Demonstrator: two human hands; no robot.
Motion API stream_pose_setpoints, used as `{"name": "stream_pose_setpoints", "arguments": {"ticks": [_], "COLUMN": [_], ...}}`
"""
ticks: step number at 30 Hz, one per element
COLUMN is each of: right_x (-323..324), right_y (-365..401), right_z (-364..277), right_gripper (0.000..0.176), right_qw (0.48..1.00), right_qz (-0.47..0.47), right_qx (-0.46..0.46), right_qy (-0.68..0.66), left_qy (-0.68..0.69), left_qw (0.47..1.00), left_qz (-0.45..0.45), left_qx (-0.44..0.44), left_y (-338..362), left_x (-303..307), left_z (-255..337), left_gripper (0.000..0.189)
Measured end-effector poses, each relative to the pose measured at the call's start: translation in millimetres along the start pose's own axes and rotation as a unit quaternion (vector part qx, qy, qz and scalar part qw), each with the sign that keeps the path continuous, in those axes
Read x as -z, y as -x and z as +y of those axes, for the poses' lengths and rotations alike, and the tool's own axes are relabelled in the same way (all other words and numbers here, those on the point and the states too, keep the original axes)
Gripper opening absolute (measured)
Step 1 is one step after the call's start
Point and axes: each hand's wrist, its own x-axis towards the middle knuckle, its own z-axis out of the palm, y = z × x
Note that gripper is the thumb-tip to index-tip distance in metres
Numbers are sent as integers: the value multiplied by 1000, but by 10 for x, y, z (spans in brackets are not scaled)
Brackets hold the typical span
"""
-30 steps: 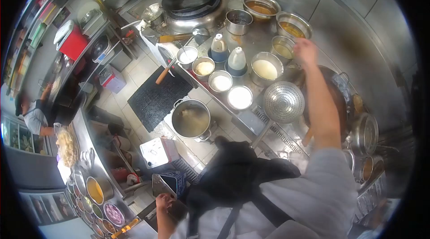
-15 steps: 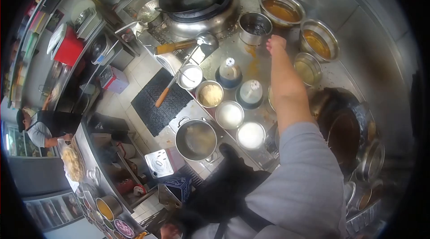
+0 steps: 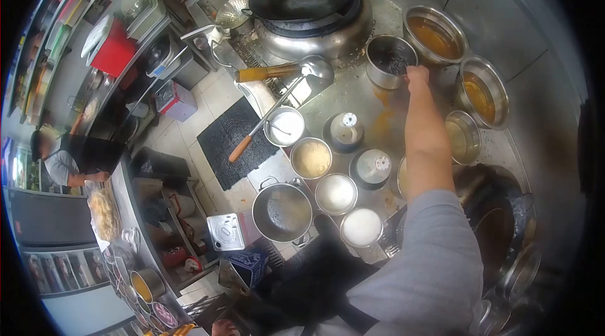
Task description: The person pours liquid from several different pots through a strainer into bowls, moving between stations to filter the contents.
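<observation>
My right hand (image 3: 416, 77) reaches forward, fingers curled closed at the near right rim of a round steel pot (image 3: 382, 76) with dark contents. What the fingers hold there is hidden. Just behind and right of it stand two steel bowls of amber liquid, a far bowl (image 3: 458, 55) and a nearer bowl (image 3: 504, 109). A smaller steel pot (image 3: 477, 147) of pale liquid sits right of my forearm. At the bottom edge a small part of my left hand (image 3: 225, 328) shows, its fingers mostly out of sight.
A wok (image 3: 265, 5) sits on a burner at the back. A ladle (image 3: 277, 106) lies across the counter edge. Tubs of white powder (image 3: 336, 193) and a large pot (image 3: 282, 212) stand nearer. A co-worker (image 3: 69, 162) works at the left counter.
My view has shifted, so the counter appears lower and farther right. My right hand remains at the dark pot's rim. The co-worker stays at the left counter.
</observation>
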Motion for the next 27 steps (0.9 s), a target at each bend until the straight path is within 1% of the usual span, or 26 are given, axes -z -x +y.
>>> {"name": "stream_pose_setpoints", "arguments": {"ticks": [1,2,3,4,5,7,8,9,10,11,12,13,14,15,16,17,18,19,21,22,24,25,27], "right_x": [2,49,93,173,223,294,386,363,331,302,273,197,106,0,-101,-198,-250,-316,-502,-562,-679,-723,-719], "right_y": [-17,118,246,389,397,447,686,749,803,877,1085,1250,1425,1618,1859,2113,2437,2738,3269,3551,4125,4411,4994], "right_z": [5,-109,-269,-439,-530,-776,-966,-1056,-1159,-1270,-1432,-1573,-1728,-1893,-2066,-2214,-2347,-2456,-2625,-2693,-2759,-2762,-2743], "right_gripper": [21,21,27,36,36,35,32,32,29,27,22,22,21,21,20,20,19,19,18,17,17,17,16], "right_qw": [999,999,996,991,991,958,948,947,932,914,922,919,902,881,860,852,827,799,771,752,708,697,656], "right_qz": [-5,-5,34,73,72,38,22,18,3,-12,-31,-38,-65,-93,-104,-116,-135,-155,-193,-215,-240,-257,-291], "right_qx": [38,39,71,104,107,206,230,236,292,348,345,356,405,454,489,500,540,578,606,623,664,670,696], "right_qy": [30,32,39,46,46,197,221,218,213,207,175,168,134,98,104,98,81,63,29,15,-14,-20,-33], "left_qy": [-42,-83,-81,-93,-104,-71,-43,-36,-232,-418,-368,-303,-234,-217,-149,-80,-43,-24,-187,-166,-208,-190,-146], "left_qw": [998,993,993,993,992,996,998,998,967,896,928,951,962,966,982,992,991,991,974,977,956,958,963], "left_qz": [-33,-66,-66,-45,-24,-26,-28,-26,-42,-53,-6,53,118,122,101,81,115,121,128,137,205,213,226], "left_qx": [-24,-50,-49,-59,-69,-55,-42,-44,-93,-137,-59,15,78,74,59,45,48,49,8,11,13,19,30], "left_y": [64,107,146,180,198,12,-163,-455,-782,-902,-825,-636,-406,-467,-542,-556,-562,-547,-502,-407,-196,-102,46], "left_x": [-128,-215,-266,-298,-300,33,303,574,795,883,810,535,187,302,395,483,484,478,475,414,264,225,216], "left_z": [74,118,131,126,91,-88,-214,-359,-504,-623,-638,-552,-431,-559,-630,-778,-898,-997,-1200,-1279,-1438,-1540,-1805], "left_gripper": [46,46,46,46,47,48,49,49,31,16,18,20,22,22,20,18,17,17,15,15,13,13,11]}}
